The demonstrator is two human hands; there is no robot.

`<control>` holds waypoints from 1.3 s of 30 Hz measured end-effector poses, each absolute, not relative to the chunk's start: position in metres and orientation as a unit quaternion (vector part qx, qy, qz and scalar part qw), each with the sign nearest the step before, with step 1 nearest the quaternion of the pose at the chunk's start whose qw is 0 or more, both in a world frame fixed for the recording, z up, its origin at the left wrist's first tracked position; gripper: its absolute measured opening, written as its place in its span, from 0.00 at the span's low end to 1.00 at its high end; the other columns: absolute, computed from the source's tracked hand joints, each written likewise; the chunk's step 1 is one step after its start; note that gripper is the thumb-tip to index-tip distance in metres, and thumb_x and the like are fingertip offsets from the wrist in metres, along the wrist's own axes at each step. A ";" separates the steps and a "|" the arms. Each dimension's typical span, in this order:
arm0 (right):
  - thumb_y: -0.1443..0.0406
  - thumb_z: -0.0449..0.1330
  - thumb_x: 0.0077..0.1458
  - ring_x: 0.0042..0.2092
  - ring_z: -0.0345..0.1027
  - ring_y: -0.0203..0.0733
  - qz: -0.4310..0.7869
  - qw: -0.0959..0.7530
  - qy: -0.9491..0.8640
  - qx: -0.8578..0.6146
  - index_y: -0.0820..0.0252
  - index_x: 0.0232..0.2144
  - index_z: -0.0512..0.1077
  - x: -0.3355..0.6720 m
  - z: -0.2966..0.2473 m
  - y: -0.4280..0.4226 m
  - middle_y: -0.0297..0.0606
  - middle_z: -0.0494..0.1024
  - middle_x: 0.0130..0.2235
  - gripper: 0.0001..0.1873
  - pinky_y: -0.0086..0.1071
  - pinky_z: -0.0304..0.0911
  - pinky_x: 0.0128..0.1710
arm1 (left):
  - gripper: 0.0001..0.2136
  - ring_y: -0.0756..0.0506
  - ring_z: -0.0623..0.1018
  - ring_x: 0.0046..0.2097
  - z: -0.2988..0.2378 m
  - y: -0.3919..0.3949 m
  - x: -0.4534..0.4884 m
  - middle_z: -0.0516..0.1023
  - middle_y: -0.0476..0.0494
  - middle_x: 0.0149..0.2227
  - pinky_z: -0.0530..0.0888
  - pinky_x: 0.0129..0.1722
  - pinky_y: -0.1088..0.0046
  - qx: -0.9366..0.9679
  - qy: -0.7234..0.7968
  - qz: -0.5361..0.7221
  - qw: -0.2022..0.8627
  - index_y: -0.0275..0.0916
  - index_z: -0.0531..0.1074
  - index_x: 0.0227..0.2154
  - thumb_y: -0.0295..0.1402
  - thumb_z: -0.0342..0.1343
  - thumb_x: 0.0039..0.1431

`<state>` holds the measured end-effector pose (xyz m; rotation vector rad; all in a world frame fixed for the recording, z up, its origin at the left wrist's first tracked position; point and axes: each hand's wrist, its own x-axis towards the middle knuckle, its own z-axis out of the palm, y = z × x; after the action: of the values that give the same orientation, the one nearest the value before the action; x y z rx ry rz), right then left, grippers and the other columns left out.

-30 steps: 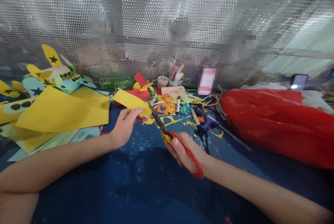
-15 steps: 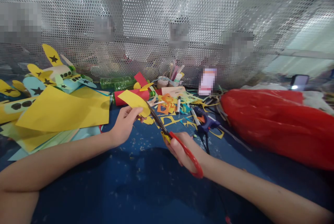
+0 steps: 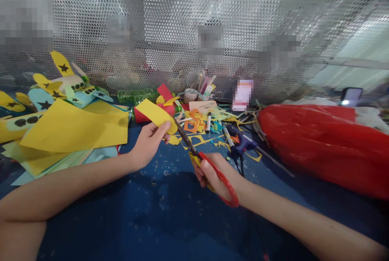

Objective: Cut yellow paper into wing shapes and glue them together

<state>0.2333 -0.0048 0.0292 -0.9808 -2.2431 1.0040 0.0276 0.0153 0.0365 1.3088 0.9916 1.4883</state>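
My left hand [image 3: 150,141] pinches a strip of yellow paper [image 3: 153,113] between thumb and fingers; the end nearest the scissors is rounded. In my right hand [image 3: 217,174] are scissors [image 3: 190,143] with dark blades and red and yellow handles. Their blades point up and left, with the tips close to the paper's rounded end; whether they touch it I cannot tell. Behind the strip lies a red-wrapped bottle [image 3: 142,113] with yellow paper parts on it. Yellow paper scraps [image 3: 197,141] are spread just beyond the blades.
Yellow sheets [image 3: 79,131] lie at left, before paper-covered bottle airplanes [image 3: 73,86]. A blue glue gun [image 3: 244,143] and a marker [image 3: 208,122] lie among scraps. A red plastic bag [image 3: 316,147] fills the right side. Perforated metal [image 3: 182,9] stands behind the blue table [image 3: 146,220].
The yellow strip has tilted slightly and shifted a little in my left hand. The scissors have barely moved, and both hands keep their holds.
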 end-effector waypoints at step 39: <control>0.35 0.34 0.54 0.19 0.47 0.32 0.355 0.259 -0.827 -0.352 0.55 0.16 0.53 0.231 0.035 -0.011 0.30 0.55 0.15 0.35 0.29 0.47 0.17 | 0.15 0.53 0.65 0.23 0.050 0.000 0.033 0.64 0.52 0.18 0.66 0.26 0.76 0.588 0.398 0.557 0.431 0.37 0.64 0.19 0.39 0.53 0.58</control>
<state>0.2309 -0.0107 0.0353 -0.9532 -2.2402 0.9614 0.0334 -0.0002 0.0497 1.4673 0.9919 1.3894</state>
